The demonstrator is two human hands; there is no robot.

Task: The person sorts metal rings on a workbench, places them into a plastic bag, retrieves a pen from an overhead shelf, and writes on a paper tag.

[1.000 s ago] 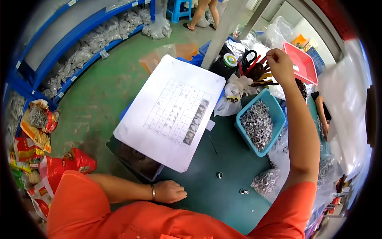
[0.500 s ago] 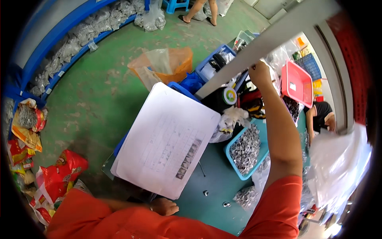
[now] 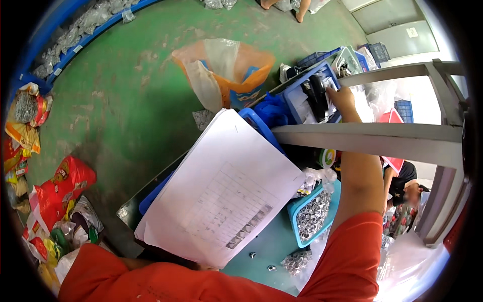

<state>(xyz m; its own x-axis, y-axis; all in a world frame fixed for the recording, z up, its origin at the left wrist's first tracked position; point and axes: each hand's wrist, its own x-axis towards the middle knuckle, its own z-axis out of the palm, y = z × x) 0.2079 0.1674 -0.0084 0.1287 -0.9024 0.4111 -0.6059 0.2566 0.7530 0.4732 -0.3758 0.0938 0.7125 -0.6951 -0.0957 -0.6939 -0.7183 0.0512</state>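
My right hand (image 3: 344, 100) reaches through the grey metal frame to the right edge of a blue basket (image 3: 293, 103). Its fingers are curled beside a long black object (image 3: 316, 98) lying in the basket among white papers; what they hold, if anything, is too small to make out. A stapled stack of white printed sheets (image 3: 216, 186), with a table and a strip of pictures, lies tilted in front of me. Only a sliver of my left hand (image 3: 207, 267) shows under its lower edge, fingers hidden.
A grey metal bar (image 3: 372, 136) crosses above my right forearm. Small metal parts fill a light-blue tray (image 3: 293, 221); a bag of them (image 3: 297, 261) lies nearby on the green table. An orange-and-white sack (image 3: 226, 75) stands on the floor. Another person (image 3: 402, 181) is at right.
My right hand has moved further out, to the blue basket. The view has shifted, and my left hand has gone mostly under the sheets.
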